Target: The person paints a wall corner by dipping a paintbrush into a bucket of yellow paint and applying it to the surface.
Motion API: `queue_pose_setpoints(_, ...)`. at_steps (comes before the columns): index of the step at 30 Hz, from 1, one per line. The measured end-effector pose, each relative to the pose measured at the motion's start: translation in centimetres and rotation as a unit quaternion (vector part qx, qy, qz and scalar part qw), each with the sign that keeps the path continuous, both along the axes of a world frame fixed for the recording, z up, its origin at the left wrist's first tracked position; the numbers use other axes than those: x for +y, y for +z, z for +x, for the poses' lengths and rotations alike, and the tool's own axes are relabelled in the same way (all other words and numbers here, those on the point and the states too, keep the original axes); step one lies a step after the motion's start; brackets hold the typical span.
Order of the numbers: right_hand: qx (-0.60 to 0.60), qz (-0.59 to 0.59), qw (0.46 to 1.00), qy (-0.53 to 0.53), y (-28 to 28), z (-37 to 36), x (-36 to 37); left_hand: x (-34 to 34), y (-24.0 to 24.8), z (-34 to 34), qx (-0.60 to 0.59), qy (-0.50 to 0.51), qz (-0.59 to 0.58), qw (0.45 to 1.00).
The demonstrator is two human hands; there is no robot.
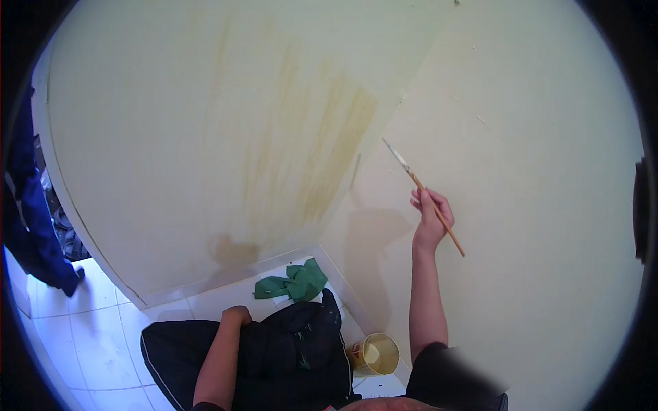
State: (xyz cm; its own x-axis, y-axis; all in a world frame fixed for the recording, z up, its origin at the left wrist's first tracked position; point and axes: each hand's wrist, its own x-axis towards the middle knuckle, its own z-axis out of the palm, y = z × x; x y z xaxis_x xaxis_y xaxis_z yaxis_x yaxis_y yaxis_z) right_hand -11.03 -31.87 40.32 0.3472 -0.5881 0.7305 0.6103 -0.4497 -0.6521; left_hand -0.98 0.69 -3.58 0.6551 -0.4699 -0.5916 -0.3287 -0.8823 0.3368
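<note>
My right hand (434,216) grips a slim paintbrush (413,179) with a wooden handle, my arm raised in front of the right-hand wall (534,205). The brush's front part is pale, and its thin tip points up and left, close to the corner line; whether it touches the wall I cannot tell. On the left wall (151,151) a yellowish-brown streaky patch (343,130) runs up beside that corner. My left hand (237,315) rests on my dark-clothed knee, its fingers hidden.
A bucket (373,355) with pale contents stands on the floor by the right wall. Green cloth (296,279) lies crumpled at the foot of the corner. Dark blue fabric (41,226) hangs past the left wall's edge, above white floor tiles (96,349).
</note>
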Motion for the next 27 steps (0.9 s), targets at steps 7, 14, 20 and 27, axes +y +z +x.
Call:
queue_pose_setpoints(7,-0.031,-0.098,0.995,0.003,5.0,4.3,-0.6,-0.5,0.1,0.4,0.029,0.019,0.014,0.999)
queue_pose_setpoints(14,-0.026,-0.118,0.993,0.011,5.0,5.4,-0.9,-0.6,-0.1,0.2,0.027,0.027,0.012,0.999)
queue_pose_setpoints(20,0.048,-0.098,0.994,0.032,0.8,4.6,-2.6,-0.6,-0.9,0.3,-0.005,0.018,-0.013,1.0)
queue_pose_setpoints(27,0.051,-0.109,0.992,0.026,3.6,5.2,-1.9,-0.2,-2.1,0.3,0.009,0.02,-0.011,1.0)
